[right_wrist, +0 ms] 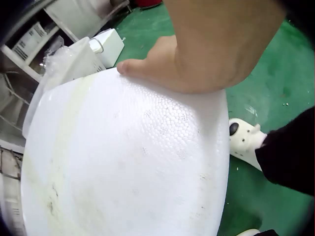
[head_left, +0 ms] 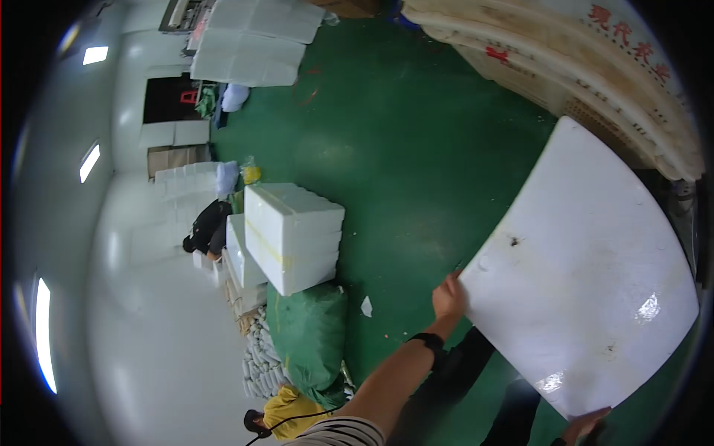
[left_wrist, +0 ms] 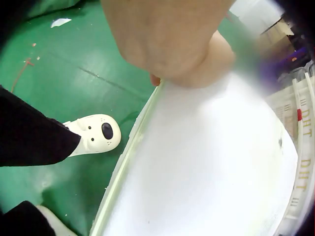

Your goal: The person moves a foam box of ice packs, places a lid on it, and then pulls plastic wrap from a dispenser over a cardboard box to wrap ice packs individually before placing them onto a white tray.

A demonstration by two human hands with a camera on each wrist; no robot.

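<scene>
A large white foam box (head_left: 580,267), with stains and small dents on its face, fills the right of the head view. My left hand (head_left: 449,296) grips one edge of it; in the left wrist view a strip of yellowish tape (left_wrist: 129,160) runs along that side. At the opposite side my right hand (head_left: 586,425) holds the box, most of its fingers hidden. Seen from the right wrist, the thumb (right_wrist: 132,67) lies along the rim of the beaded foam surface.
Large cream plastic crates (head_left: 513,56) stand close beyond the box. Across the green floor (head_left: 401,149) are stacked white foam boxes (head_left: 294,238) and a stuffed green sack (head_left: 309,338). A person in yellow (head_left: 290,412) and a person in black (head_left: 208,227) are near them.
</scene>
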